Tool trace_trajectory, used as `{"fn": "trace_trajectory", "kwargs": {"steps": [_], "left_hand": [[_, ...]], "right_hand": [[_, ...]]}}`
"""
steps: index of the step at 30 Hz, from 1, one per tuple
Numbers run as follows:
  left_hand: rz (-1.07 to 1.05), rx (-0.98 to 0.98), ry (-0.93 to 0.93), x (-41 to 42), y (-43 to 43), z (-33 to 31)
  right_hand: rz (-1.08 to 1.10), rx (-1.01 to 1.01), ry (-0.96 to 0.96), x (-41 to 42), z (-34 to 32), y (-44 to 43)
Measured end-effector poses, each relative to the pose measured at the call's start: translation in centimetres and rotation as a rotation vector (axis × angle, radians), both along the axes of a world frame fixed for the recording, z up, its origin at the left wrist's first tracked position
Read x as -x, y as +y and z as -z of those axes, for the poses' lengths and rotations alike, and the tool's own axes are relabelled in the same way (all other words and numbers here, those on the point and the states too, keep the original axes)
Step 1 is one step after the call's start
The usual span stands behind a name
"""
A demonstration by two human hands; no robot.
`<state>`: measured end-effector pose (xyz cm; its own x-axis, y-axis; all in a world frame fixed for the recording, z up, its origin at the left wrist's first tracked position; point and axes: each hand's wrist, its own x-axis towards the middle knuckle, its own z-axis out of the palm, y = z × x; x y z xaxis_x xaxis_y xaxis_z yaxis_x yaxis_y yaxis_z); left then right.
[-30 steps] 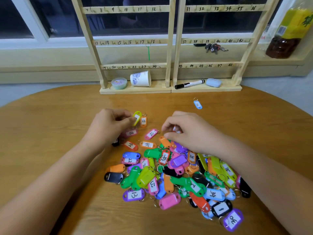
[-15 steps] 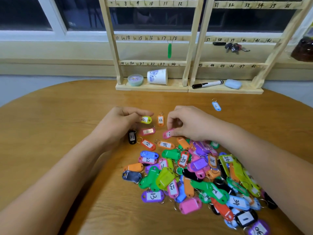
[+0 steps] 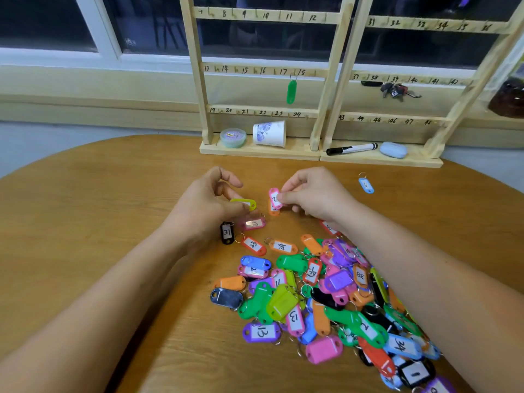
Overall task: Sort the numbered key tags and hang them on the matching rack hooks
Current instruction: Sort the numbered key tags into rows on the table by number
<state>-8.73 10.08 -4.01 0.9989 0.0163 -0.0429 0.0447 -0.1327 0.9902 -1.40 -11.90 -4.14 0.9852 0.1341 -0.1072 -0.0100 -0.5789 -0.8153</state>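
My right hand [image 3: 314, 194] pinches a pink key tag [image 3: 274, 198] by its edge, raised just above an orange tag [image 3: 274, 212]. My left hand [image 3: 204, 205] rests on the table with fingers loosely curled and the index finger lifted. A yellow tag [image 3: 244, 204] lies at its fingertips, not pinched. A black tag 31 [image 3: 227, 232] and another pink tag [image 3: 253, 223] lie just below that hand. The pile of coloured tags [image 3: 326, 302] spreads under my right forearm. Two wooden racks [image 3: 329, 109] stand behind; one green tag [image 3: 291, 91] hangs near hook 18.
A blue tag 6 [image 3: 366, 185] lies alone at the right. On the rack bases sit a round tub [image 3: 233, 137], a tipped paper cup [image 3: 269, 133], a black marker [image 3: 351, 148] and a pale blue case [image 3: 393, 149]. A bunch of keys [image 3: 397, 90] lies on the sill.
My right hand has picked the pink tag off the table and raised it. My left index finger has lifted off the yellow tag it was pinching.
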Motion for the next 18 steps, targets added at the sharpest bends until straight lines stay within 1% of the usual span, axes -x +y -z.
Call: {"fn": "trace_trajectory", "kwargs": {"steps": [2,6,10,11,15,17,18], "left_hand": [[0.003,0.030,0.010,0.1,-0.1,0.0],[-0.003,-0.039,0.023,0.1,-0.2,-0.1],[-0.001,-0.010,0.020,0.3,-0.6,-0.4],[-0.005,-0.038,0.003,0.3,-0.7,-0.5],[-0.004,-0.254,-0.094,0.1,-0.8,-0.3],[0.061,-0.350,-0.091,-0.1,-0.7,0.0],[0.100,-0.357,-0.072,0.0,-0.8,0.0]], "right_hand": [[-0.004,-0.002,0.031,0.0,0.2,0.1],[-0.044,0.063,0.073,0.2,0.3,0.1],[-0.110,-0.038,0.072,0.3,-0.1,-0.2],[-0.143,-0.048,0.063,0.3,-0.3,-0.3],[-0.311,-0.021,0.009,0.7,-1.3,-0.6],[-0.374,0.010,-0.021,0.9,-1.8,-0.4],[-0.400,0.041,-0.043,1.0,-2.0,-0.2]]}}
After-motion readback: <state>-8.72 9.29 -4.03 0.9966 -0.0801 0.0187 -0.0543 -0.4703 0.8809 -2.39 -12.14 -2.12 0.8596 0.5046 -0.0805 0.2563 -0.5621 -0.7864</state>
